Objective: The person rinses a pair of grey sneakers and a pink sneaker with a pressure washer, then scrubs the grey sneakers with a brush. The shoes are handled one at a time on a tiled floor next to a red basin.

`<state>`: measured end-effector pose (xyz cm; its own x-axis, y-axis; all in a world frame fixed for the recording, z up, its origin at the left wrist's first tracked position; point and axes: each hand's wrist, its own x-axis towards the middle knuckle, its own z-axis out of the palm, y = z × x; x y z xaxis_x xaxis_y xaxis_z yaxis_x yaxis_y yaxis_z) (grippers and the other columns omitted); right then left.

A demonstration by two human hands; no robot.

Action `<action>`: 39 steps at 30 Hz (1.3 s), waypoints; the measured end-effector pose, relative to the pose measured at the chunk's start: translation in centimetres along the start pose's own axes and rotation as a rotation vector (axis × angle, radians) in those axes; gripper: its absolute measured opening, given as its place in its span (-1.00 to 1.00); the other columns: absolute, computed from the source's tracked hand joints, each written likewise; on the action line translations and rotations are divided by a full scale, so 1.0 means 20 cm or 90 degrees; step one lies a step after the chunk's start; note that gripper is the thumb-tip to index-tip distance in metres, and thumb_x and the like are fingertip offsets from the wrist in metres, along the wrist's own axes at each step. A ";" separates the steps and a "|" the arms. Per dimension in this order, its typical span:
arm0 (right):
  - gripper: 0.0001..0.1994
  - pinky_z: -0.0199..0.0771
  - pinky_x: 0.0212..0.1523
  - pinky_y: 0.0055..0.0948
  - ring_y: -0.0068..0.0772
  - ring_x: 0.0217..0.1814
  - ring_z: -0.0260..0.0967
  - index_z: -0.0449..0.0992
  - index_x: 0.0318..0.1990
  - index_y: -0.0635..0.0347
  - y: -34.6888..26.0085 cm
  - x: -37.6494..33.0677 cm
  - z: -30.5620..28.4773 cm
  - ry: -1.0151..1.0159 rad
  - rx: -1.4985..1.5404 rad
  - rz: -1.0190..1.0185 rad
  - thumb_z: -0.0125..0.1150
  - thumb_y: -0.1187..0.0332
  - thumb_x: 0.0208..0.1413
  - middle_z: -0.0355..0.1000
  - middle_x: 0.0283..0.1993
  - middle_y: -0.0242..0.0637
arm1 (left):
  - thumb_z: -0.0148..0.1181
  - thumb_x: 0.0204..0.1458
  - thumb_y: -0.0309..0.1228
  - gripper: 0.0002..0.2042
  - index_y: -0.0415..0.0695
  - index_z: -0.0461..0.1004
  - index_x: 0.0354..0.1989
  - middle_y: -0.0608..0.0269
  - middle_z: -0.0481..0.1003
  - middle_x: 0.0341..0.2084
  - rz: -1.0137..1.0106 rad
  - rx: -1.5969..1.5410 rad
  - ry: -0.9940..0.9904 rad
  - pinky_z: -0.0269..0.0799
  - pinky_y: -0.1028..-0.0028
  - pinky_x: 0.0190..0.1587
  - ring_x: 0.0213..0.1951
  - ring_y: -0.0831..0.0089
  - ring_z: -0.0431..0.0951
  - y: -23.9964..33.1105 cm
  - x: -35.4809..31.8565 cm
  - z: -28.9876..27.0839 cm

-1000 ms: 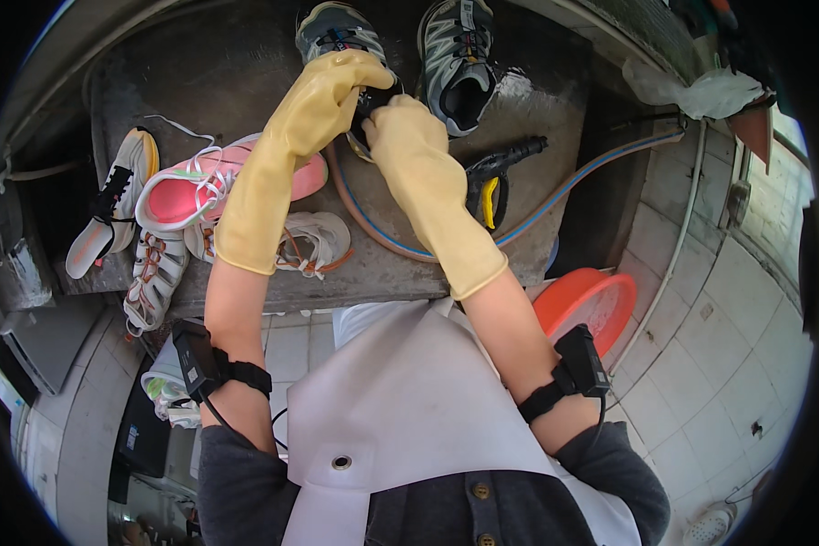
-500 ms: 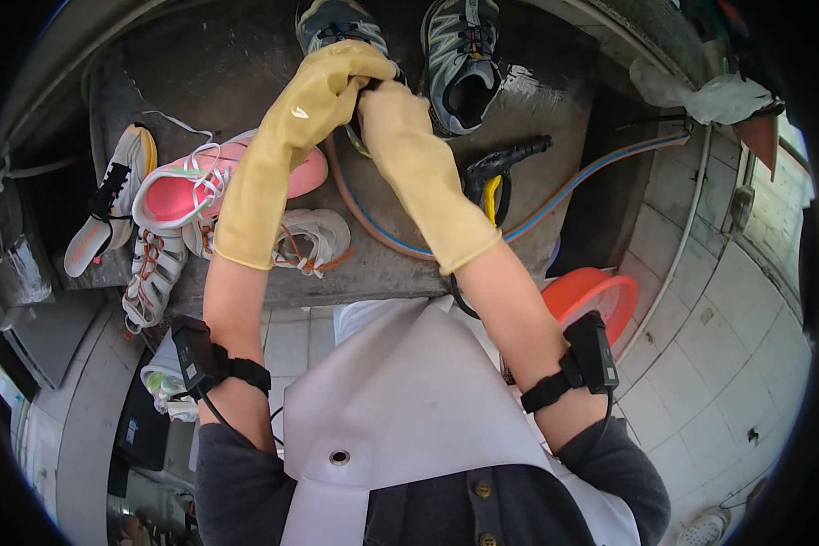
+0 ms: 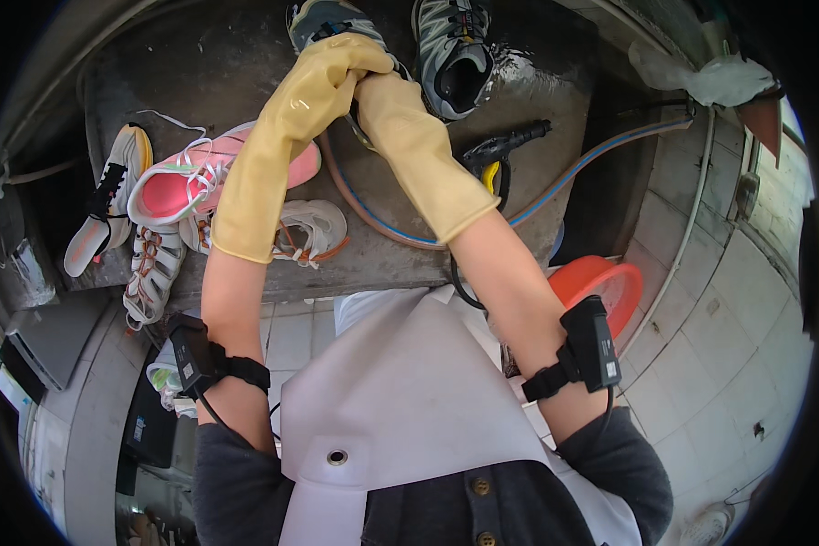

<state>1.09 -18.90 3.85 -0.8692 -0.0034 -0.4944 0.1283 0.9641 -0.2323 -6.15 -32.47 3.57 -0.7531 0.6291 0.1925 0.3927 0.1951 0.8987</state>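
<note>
Both my hands wear long yellow rubber gloves and meet at the far edge of a wet concrete slab (image 3: 200, 82). My left hand (image 3: 332, 68) is curled over the heel end of a dark grey sneaker (image 3: 323, 16), which it mostly covers. My right hand (image 3: 387, 96) presses in just below it, and its fingertips are hidden under the left glove. A second grey sneaker (image 3: 455, 55) lies right of them, opening up.
On the slab lie a pink sneaker (image 3: 187, 187), a white sneaker (image 3: 314, 227), a white and black shoe (image 3: 105, 205), a strappy shoe (image 3: 150, 273), a black and yellow spray gun (image 3: 496, 155) and a hose (image 3: 373, 223). A red basin (image 3: 605, 282) stands on the tiled floor at right.
My right hand has moved up and left, tucking in under the left glove. The left hand has stayed on the grey sneaker.
</note>
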 end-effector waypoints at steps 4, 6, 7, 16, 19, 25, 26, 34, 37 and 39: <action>-0.70 0.55 0.31 0.03 0.22 0.31 0.47 0.65 -0.05 0.39 0.08 -0.35 -0.06 0.183 0.086 -0.209 0.18 0.27 0.43 0.47 0.27 0.18 | 0.13 0.07 -0.78 -0.70 -0.24 0.69 -0.12 -0.02 0.71 -0.12 0.063 0.020 0.038 0.61 0.22 0.11 0.01 -0.02 0.70 -0.08 -0.05 -0.02; -0.71 0.53 0.31 -0.08 0.08 0.29 0.47 0.69 -0.11 0.37 0.09 -0.47 -0.05 0.261 -0.009 -0.227 0.19 0.27 0.40 0.52 0.20 0.10 | 0.14 0.08 -0.79 -0.71 -0.24 0.69 -0.12 -0.03 0.71 -0.12 0.043 0.003 0.039 0.60 0.22 0.12 0.02 -0.02 0.70 -0.04 -0.03 -0.01; -0.71 0.51 0.31 -0.13 0.01 0.28 0.47 0.71 -0.14 0.36 0.09 -0.49 -0.07 0.300 -0.057 -0.237 0.19 0.27 0.38 0.54 0.17 0.05 | 0.15 0.09 -0.79 -0.71 -0.24 0.69 -0.12 -0.03 0.71 -0.12 0.034 -0.005 0.042 0.60 0.23 0.12 0.02 -0.02 0.70 -0.02 -0.03 -0.01; -0.70 0.69 0.06 -0.04 0.05 0.20 0.66 0.70 0.11 0.05 -0.01 -0.02 -0.24 -0.350 -0.014 0.069 0.16 0.19 0.41 0.70 0.12 -0.20 | 0.22 0.15 -0.81 -0.75 -0.24 0.71 -0.12 0.06 0.71 -0.06 0.014 0.001 0.045 0.61 0.31 0.16 0.06 0.13 0.70 -0.03 -0.05 0.03; -0.69 0.70 0.02 -0.01 0.08 0.16 0.67 0.64 0.18 0.08 -0.03 -0.02 -0.24 -0.265 0.008 0.045 0.21 0.26 0.37 0.67 0.15 -0.12 | 0.16 0.12 -0.82 -0.72 -0.24 0.71 -0.14 0.03 0.71 -0.08 0.030 0.013 0.078 0.61 0.28 0.14 0.02 0.07 0.70 -0.04 -0.06 0.05; -0.60 0.57 0.34 -0.07 -0.02 0.36 0.53 0.48 0.34 0.12 0.06 -0.04 0.18 0.144 0.489 -0.091 0.07 0.40 0.40 0.54 0.28 0.05 | 0.14 0.05 -0.73 -0.71 -0.13 0.70 -0.18 0.08 0.72 -0.11 0.024 0.100 0.167 0.62 0.13 0.10 0.00 -0.05 0.68 0.05 -0.13 0.12; -0.60 0.57 0.33 -0.08 -0.02 0.36 0.53 0.48 0.34 0.13 0.02 -0.02 0.14 0.086 0.538 -0.042 0.07 0.40 0.39 0.54 0.28 0.05 | 0.11 0.11 -0.78 -0.66 -0.10 0.72 -0.13 0.09 0.72 -0.06 -0.014 0.045 0.161 0.64 0.24 0.13 0.04 0.04 0.72 0.00 -0.17 0.14; -0.59 0.58 0.28 -0.13 -0.05 0.31 0.54 0.49 0.31 0.19 0.03 0.14 -0.03 -0.113 0.114 -0.082 0.14 0.43 0.33 0.56 0.23 0.01 | 0.18 0.10 -0.78 -0.68 -0.10 0.71 -0.11 0.14 0.73 -0.05 0.001 0.153 0.171 0.63 0.23 0.14 0.05 0.05 0.71 0.08 -0.16 0.15; -0.59 0.58 0.25 -0.14 -0.05 0.30 0.55 0.49 0.30 0.22 0.02 0.13 -0.02 -0.106 0.121 -0.126 0.16 0.44 0.31 0.56 0.21 0.00 | 0.18 0.11 -0.78 -0.68 -0.10 0.70 -0.10 0.14 0.73 -0.03 -0.004 0.153 0.189 0.64 0.21 0.13 0.04 0.05 0.71 0.10 -0.16 0.13; -0.59 0.59 0.24 -0.16 -0.06 0.29 0.55 0.49 0.29 0.23 0.07 -0.01 -0.04 -0.069 0.152 -0.163 0.18 0.44 0.29 0.57 0.20 -0.01 | 0.18 0.13 -0.76 -0.70 -0.11 0.69 -0.10 0.15 0.73 -0.03 0.045 0.155 0.192 0.64 0.20 0.13 0.03 0.07 0.72 0.08 -0.14 0.16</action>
<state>1.02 -17.28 4.24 -0.8339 -0.2773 -0.4772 0.0314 0.8394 -0.5426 -1.74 -31.49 3.27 -0.8266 0.4050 0.3907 0.5359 0.3549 0.7660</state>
